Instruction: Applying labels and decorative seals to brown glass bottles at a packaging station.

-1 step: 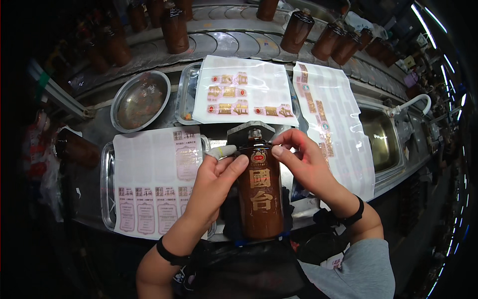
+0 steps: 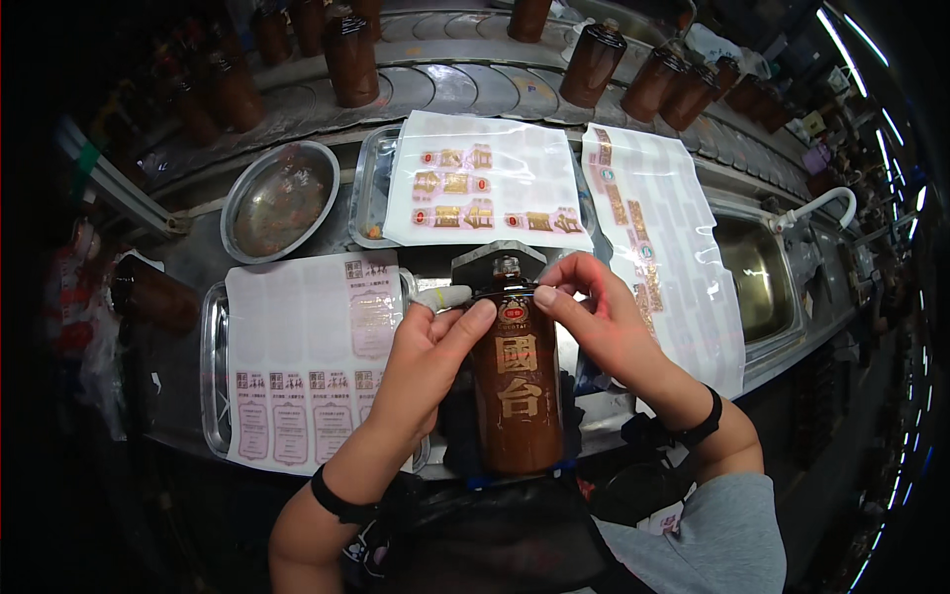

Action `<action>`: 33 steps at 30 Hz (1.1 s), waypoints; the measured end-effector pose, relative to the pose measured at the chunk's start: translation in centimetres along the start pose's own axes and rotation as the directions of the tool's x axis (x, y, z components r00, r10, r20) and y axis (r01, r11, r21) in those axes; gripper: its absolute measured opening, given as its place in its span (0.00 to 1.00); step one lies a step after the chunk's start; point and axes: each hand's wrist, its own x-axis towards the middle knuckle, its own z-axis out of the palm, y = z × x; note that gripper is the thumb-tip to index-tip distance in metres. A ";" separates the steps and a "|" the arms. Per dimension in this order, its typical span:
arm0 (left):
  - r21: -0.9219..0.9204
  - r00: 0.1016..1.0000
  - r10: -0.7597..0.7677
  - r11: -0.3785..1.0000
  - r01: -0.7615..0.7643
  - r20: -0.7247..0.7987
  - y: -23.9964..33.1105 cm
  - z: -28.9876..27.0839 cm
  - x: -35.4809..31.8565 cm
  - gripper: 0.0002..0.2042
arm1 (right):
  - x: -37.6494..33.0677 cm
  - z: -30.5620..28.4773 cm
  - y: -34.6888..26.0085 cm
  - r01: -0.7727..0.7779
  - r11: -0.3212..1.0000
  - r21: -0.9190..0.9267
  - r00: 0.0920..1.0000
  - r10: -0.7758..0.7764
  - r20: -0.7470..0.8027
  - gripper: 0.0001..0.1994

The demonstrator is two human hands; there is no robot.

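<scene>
A brown glazed bottle (image 2: pixel 524 416) with gold characters and a small red emblem on its front stands in front of me, its narrow neck against a grey angled metal rest (image 2: pixel 483 267). My left hand (image 2: pixel 435 337) pinches at the bottle's left shoulder, a pale cover on its index finger. At the right shoulder my right hand (image 2: pixel 589 307) is closed in a pinch, thumb against index finger. A thin shiny line crosses the shoulder between the fingertips; I cannot make out what the fingers hold.
Decal sheets lie left (image 2: pixel 307 307), beyond the bottle (image 2: pixel 495 148) and right (image 2: pixel 683 267), the first two over metal trays. A metal bowl (image 2: pixel 280 203) stands far left, a sink (image 2: pixel 752 277) with a white tap at right. Brown bottles (image 2: pixel 352 64) line a conveyor (image 2: pixel 475 89) behind.
My right hand has shifted slightly left, closer to the bottle's neck. The left hand has barely moved, and two bottles on the conveyor have crept a little to the right.
</scene>
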 end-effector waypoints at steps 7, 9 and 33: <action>0.173 0.998 -0.007 0.985 0.018 -0.062 0.2 1.0 1.6 0.24 | 1.1 0.7 0.7 -0.031 0.997 -0.068 0.999 0.033 0.023 0.19; 0.156 0.999 -0.001 0.988 0.010 -0.054 -0.1 0.9 1.6 0.24 | 1.1 0.7 0.8 -0.026 0.998 -0.063 0.999 0.027 0.024 0.19; 0.159 0.970 0.182 0.965 -0.208 0.161 -5.1 -0.9 -3.8 0.40 | -7.4 2.4 4.3 -0.101 0.940 0.327 0.995 0.089 0.053 0.31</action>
